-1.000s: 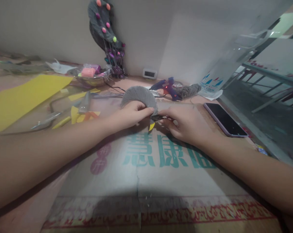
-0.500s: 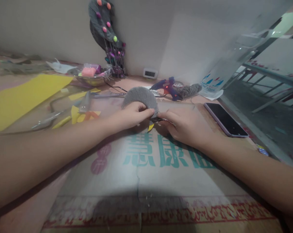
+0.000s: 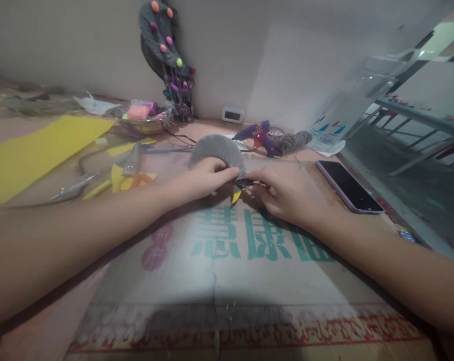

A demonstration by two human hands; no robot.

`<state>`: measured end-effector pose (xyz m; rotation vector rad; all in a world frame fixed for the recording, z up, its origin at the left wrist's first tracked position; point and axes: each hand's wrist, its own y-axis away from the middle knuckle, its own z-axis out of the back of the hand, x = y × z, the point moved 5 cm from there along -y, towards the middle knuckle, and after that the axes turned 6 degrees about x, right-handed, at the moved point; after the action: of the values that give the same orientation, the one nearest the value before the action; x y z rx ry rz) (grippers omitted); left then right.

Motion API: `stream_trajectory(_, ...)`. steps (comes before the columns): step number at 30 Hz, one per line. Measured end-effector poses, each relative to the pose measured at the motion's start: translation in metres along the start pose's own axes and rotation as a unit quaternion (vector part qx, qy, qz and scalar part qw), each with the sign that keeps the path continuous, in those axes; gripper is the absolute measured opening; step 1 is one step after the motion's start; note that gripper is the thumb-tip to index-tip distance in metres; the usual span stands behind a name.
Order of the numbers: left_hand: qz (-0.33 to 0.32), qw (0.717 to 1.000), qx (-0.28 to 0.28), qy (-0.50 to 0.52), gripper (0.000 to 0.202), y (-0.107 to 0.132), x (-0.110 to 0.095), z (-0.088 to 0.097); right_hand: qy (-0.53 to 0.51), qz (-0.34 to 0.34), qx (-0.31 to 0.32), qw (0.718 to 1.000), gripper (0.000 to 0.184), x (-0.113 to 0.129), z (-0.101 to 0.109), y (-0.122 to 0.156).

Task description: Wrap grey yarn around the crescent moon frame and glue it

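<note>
My left hand (image 3: 211, 175) is closed around a grey yarn-wrapped crescent (image 3: 218, 146), its thumb pressed on the front near the right end. At that lower right end, my right hand (image 3: 274, 193) pinches dark grey yarn (image 3: 244, 184) between thumb and forefinger. A small yellow tip (image 3: 236, 196) sticks out below this end. Both hands are above a printed cardboard sheet (image 3: 166, 286). The crescent's lower left part is hidden behind my left hand.
Behind the hands are a blue glue gun (image 3: 262, 138) and a grey yarn bundle (image 3: 292, 143). A phone (image 3: 349, 186) lies right; scissors (image 3: 72, 186) and yellow sheet (image 3: 42, 150) lie left. A decorated grey crescent (image 3: 159, 40) leans on the wall by a bowl (image 3: 142, 124).
My right fingertips have shifted slightly right, away from the crescent's end, and more dark yarn shows between them. My left hand keeps its hold on the crescent.
</note>
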<state>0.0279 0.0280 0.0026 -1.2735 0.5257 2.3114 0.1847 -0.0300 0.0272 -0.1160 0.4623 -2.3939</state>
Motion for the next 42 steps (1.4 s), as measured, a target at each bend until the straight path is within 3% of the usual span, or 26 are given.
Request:
stream_trajectory(16, -0.052, 0.999, 0.015, 0.001, 0.040, -0.0040, 0.0039, 0.0021, -0.042, -0.009, 0.006, 0.999, 0.022, 0.0010, 0.0033, -0.0025)
stream_trajectory(26, -0.040, 0.997, 0.038, 0.056, 0.038, -0.0004, -0.0002, 0.0022, -0.119, 0.002, -0.007, 0.993, 0.022, -0.0007, 0.0084, -0.0020)
stream_trajectory(31, -0.045, 0.996, 0.033, 0.070, 0.036, -0.0002, -0.0020, 0.0030, -0.107, -0.015, 0.005, 0.994, 0.022, -0.0020, 0.0081, -0.0023)
stream_trajectory(42, -0.038, 0.996, 0.038, 0.077, 0.039, -0.0030, 0.0031, 0.0005, -0.052, 0.021, -0.025, 0.998, 0.019, -0.0001, 0.0058, 0.0007)
